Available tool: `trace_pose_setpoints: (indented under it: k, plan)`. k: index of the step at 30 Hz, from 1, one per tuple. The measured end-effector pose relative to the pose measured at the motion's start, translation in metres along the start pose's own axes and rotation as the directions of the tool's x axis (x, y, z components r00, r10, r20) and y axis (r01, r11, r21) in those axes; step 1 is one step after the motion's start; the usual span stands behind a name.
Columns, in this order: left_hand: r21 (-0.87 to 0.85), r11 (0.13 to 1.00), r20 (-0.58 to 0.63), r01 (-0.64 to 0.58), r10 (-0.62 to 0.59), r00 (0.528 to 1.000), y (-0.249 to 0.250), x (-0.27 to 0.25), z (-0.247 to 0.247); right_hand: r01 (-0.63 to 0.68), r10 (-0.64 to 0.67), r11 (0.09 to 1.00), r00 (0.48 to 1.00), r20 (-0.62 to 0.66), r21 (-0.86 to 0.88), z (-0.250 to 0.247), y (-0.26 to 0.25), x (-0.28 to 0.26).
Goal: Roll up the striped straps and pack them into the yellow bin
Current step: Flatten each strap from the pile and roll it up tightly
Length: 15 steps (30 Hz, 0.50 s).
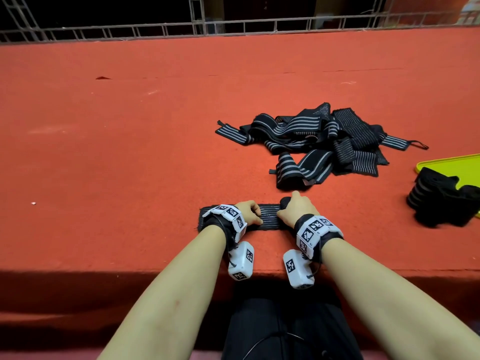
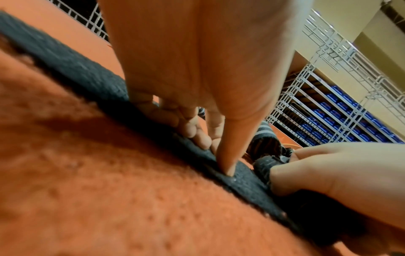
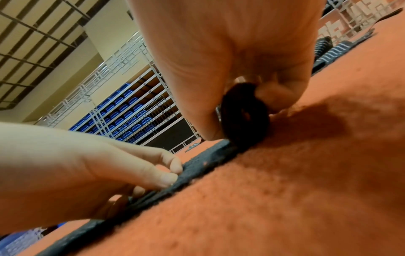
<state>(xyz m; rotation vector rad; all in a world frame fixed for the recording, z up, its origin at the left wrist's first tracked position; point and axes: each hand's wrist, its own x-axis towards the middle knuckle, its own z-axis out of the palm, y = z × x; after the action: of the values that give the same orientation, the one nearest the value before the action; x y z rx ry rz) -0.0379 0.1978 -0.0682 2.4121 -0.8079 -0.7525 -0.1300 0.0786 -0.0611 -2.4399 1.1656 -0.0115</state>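
At lower centre of the frame we are rolling a striped strap (image 1: 268, 213) lying left-to-right across the desk (image 1: 130, 152), our right hand (image 1: 296, 210) curling round the started roll (image 3: 244, 117) at its right end, our left hand (image 1: 250, 213) pressing the flat length, yellow bin (image 1: 441, 162) at far right.

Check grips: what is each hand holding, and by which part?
Right hand grips the rolled-up end of the flat black grey-striped strap on the red carpet. Left hand pins the unrolled flat stretch with its fingertips.
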Motion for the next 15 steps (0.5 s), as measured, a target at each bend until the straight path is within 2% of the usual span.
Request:
trace_pose_setpoints:
  k: [2, 6, 9, 15]
  plan:
    - [-0.027, 1.000, 0.011, 0.008, -0.007, 1.000, 0.000, 0.000, 0.000, 0.012, -0.012, 1.000, 1.000, 0.002, -0.023, -0.003, -0.007, -0.003]
    - [-0.098, 0.993, 0.001, 0.065, -0.066, 0.998, 0.003, 0.003, 0.002, 0.103, -0.107, 0.994, 0.987, 0.121, 0.045, -0.008, -0.010, -0.002]
    - [-0.107, 0.990, 0.002, 0.097, -0.097, 0.995, 0.007, 0.004, 0.002, 0.071, -0.088, 0.989, 0.988, 0.129, 0.128, -0.013, -0.004, -0.003]
    - [-0.015, 0.992, 0.024, 0.125, -0.124, 0.992, 0.012, 0.009, 0.004, 0.009, -0.032, 0.983, 0.992, 0.121, 0.182, -0.005, -0.004, 0.004]
